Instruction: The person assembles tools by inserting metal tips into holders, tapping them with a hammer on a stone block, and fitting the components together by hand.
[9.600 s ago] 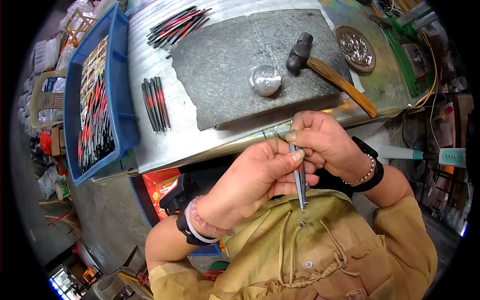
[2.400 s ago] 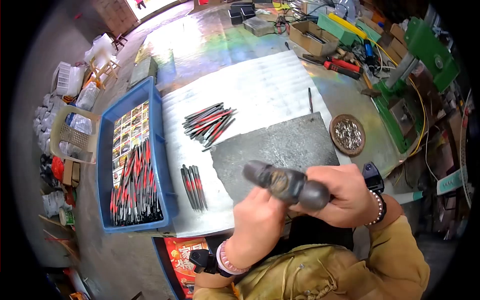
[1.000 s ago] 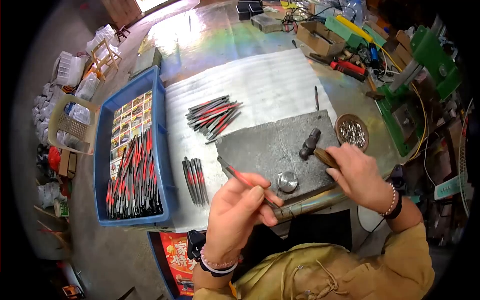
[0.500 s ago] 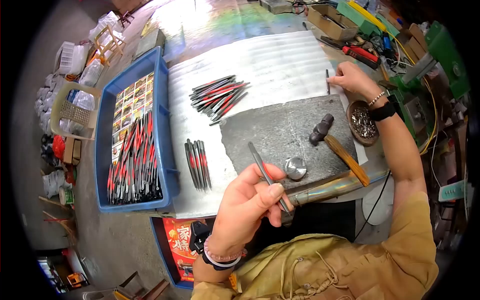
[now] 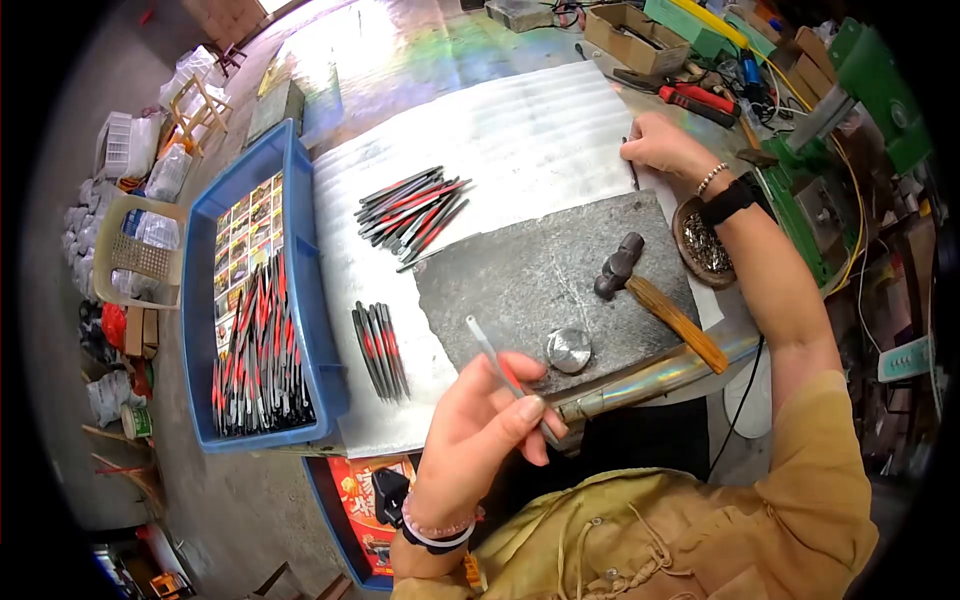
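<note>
My left hand (image 5: 482, 428) is closed around a slim grey tool with a red section (image 5: 506, 374), held at a slant above the near edge of the grey stone slab (image 5: 510, 265). At the far right of the white sheet, my right hand (image 5: 668, 148) is closed with its fingertips on a thin dark rod (image 5: 635, 178). On the slab are a hammer with a wooden handle (image 5: 680, 322) and a round metal block (image 5: 568, 350). A loose pile of similar red-and-grey tools (image 5: 412, 212) and a smaller row (image 5: 380, 350) lie on the sheet.
A blue crate (image 5: 325, 345) with many such tools stands at left. By my right forearm sits a bowl of small metal pieces (image 5: 706, 245). Red-handled pliers (image 5: 700, 103), a cardboard box (image 5: 635, 42) and a green machine (image 5: 815, 200) are at right.
My right fingers have come in over the thin rod's upper end and closed on it. The tool in my left hand has tilted slightly. The whole view has shifted a little.
</note>
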Available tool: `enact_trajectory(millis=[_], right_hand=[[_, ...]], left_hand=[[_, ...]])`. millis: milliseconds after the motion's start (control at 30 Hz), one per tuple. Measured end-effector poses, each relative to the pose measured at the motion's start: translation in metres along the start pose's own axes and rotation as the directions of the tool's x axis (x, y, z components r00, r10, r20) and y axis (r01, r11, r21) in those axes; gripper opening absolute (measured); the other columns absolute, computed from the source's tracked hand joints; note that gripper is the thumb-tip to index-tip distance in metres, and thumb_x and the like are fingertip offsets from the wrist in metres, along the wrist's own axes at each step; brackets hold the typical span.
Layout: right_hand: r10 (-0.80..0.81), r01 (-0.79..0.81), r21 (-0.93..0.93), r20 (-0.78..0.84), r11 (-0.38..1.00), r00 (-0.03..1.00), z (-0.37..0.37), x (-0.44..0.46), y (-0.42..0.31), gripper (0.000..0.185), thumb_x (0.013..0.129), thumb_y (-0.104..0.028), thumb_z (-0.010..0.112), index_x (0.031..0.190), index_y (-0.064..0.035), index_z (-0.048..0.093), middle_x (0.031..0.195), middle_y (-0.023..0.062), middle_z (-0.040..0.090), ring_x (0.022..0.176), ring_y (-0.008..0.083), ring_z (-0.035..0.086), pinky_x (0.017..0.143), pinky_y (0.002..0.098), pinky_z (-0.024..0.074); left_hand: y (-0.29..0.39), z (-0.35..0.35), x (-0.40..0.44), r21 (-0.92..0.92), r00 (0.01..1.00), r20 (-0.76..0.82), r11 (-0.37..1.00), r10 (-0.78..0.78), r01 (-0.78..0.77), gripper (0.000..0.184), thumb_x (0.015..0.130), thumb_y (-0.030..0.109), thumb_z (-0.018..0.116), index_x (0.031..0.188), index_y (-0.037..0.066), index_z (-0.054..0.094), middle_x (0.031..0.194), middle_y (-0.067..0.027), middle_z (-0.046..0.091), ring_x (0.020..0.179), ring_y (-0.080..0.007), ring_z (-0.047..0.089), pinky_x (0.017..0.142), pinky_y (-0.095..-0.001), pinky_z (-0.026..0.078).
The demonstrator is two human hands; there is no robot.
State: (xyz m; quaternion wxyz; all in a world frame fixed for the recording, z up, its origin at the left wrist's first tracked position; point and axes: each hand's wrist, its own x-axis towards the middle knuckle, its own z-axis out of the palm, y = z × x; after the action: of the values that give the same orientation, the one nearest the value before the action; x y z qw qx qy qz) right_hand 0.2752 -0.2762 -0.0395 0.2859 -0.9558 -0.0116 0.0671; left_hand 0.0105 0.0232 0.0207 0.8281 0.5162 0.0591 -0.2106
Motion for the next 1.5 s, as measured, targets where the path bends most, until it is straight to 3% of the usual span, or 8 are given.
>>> enact_trajectory(millis=[367,633,833,1000,1100,1200,1300,1500], right_hand=[[-0.069,0.140,0.556,-0.147,0.819,0.987,-0.054,-0.086,-0.026,0.010,0.077,-0.007,0.060,0.086,-0.0031,0.056,0.066,0.0005,0.057,0.051,0.0043,0.049,0.043,0.0185,0.0386],[-0.342,0.119,0.578,0.294,0.807,0.893,-0.043,-0.247,-0.080,0.016,0.077,-0.007,0.071,0.087,-0.0035,0.059,0.067,-0.0035,0.056,0.057,0.0017,0.050,0.050,0.0188,0.0395],[-0.538,0.306,0.661,0.176,0.685,0.824,-0.013,-0.275,-0.082,0.012,0.085,-0.001,0.060,0.097,0.0003,0.061,0.078,0.0051,0.067,0.061,0.0090,0.063,0.055,0.0202,0.0481],[-0.493,0.082,0.858,0.211,0.508,0.844,0.001,-0.279,-0.091,0.019,0.094,-0.003,0.045,0.108,0.0059,0.056,0.088,0.0103,0.065,0.067,0.0115,0.064,0.061,0.0223,0.0519],[-0.438,-0.060,0.922,0.238,0.382,0.867,0.009,-0.284,-0.093,0.018,0.094,-0.003,0.048,0.107,0.0066,0.055,0.087,0.0066,0.063,0.068,0.0092,0.063,0.062,0.0212,0.0513],[-0.421,-0.046,0.928,0.212,0.370,0.882,0.013,-0.287,-0.093,0.013,0.090,-0.002,0.056,0.101,0.0054,0.058,0.085,0.0064,0.062,0.065,0.0079,0.060,0.057,0.0199,0.0481],[-0.541,0.408,0.727,-0.060,0.552,0.839,0.015,-0.281,-0.089,0.012,0.083,0.000,0.064,0.094,0.0037,0.061,0.081,0.0061,0.061,0.059,0.0059,0.056,0.052,0.0197,0.0429],[-0.495,0.392,0.680,-0.049,0.620,0.867,0.013,-0.288,-0.092,0.012,0.080,0.000,0.066,0.090,0.0005,0.062,0.072,0.0040,0.060,0.052,0.0047,0.052,0.047,0.0205,0.0397]], left_hand=[[-0.003,0.006,-0.019,0.223,0.989,-0.025,0.965,0.145,-0.136,0.026,0.094,0.019,0.051,0.103,-0.005,0.056,0.075,-0.0105,0.063,0.061,-0.0118,0.057,0.055,-0.0210,0.045],[-0.018,0.020,-0.016,0.275,0.992,0.079,0.954,0.099,-0.117,0.032,0.091,0.010,0.057,0.117,-0.007,0.052,0.084,-0.0067,0.062,0.078,-0.0129,0.061,0.070,-0.0225,0.047],[-0.030,0.028,-0.017,0.364,0.973,0.151,0.905,0.176,-0.220,0.026,0.090,0.009,0.057,0.109,-0.009,0.058,0.091,-0.0097,0.062,0.084,-0.0149,0.060,0.075,-0.0241,0.047],[-0.037,0.028,-0.026,0.428,0.956,0.168,0.856,0.241,-0.292,0.026,0.090,0.009,0.058,0.109,-0.009,0.057,0.093,-0.0111,0.063,0.086,-0.0162,0.062,0.077,-0.0261,0.049],[-0.043,0.037,-0.033,0.146,0.982,0.082,0.973,0.171,-0.181,0.024,0.091,0.002,0.055,0.113,-0.006,0.054,0.096,-0.0083,0.061,0.088,-0.0131,0.060,0.078,-0.0243,0.049],[-0.042,0.042,-0.035,0.125,0.985,0.092,0.980,0.143,-0.154,0.022,0.091,0.001,0.055,0.112,-0.005,0.053,0.100,-0.0083,0.062,0.089,-0.0124,0.060,0.080,-0.0234,0.049],[-0.048,0.041,-0.035,0.188,0.975,0.111,0.960,0.191,-0.210,0.018,0.090,0.000,0.057,0.107,-0.005,0.055,0.100,-0.0088,0.062,0.087,-0.0109,0.060,0.078,-0.0225,0.049],[-0.053,0.042,-0.034,0.319,0.967,0.139,0.915,0.213,-0.248,0.017,0.088,0.003,0.061,0.103,-0.004,0.057,0.093,-0.0063,0.064,0.083,-0.0074,0.057,0.071,-0.0207,0.048]])
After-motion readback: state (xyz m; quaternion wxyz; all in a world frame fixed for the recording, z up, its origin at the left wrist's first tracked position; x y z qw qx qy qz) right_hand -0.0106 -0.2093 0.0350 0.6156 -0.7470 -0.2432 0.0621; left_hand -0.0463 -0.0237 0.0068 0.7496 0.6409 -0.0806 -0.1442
